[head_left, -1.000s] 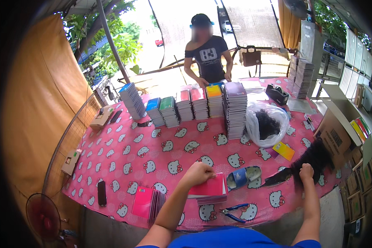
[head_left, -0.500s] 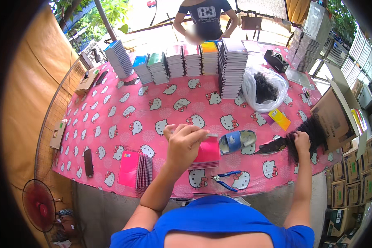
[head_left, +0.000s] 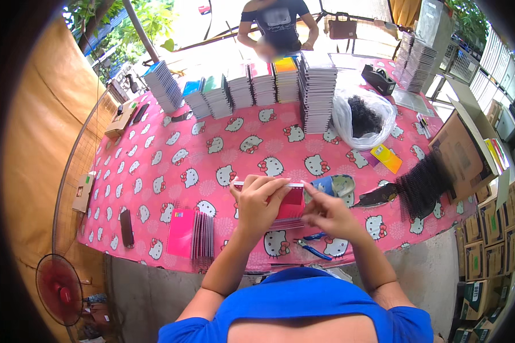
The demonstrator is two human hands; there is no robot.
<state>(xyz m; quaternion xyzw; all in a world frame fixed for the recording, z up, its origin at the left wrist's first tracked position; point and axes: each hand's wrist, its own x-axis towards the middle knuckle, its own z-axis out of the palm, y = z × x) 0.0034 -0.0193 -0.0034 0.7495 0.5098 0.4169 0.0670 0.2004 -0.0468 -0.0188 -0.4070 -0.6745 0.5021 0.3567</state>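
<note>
Clock positions are read from the red notebook [head_left: 293, 195], with 12 o'clock directed away from the person. The notebook is at the near edge zone of the table [head_left: 212, 154], tilted up, white page edge on top, above a low stack of pink notebooks [head_left: 288, 223].

Left hand [head_left: 256, 201]: fingers pinch the page edge and cover the notebook's left part. Right hand [head_left: 331, 216]: index finger extended to the notebook's right corner, thumb parted from it, remaining fingers curled. Contact at the corner cannot be confirmed.

Surrounding items:
- 3 o'clock, just beside: blue slipper [head_left: 343, 186], partly hidden by the right hand. Well apart: black coils [head_left: 426, 186].
- 5 o'clock, near: pliers [head_left: 316, 251], partly hidden by the right hand.
- 8 o'clock: pink notebook pile [head_left: 180, 231].
- 2 o'clock: plastic bag [head_left: 377, 139].
- 12 o'clock: row of notebook stacks [head_left: 263, 86]; a co-worker [head_left: 277, 28] stands beyond.
</note>
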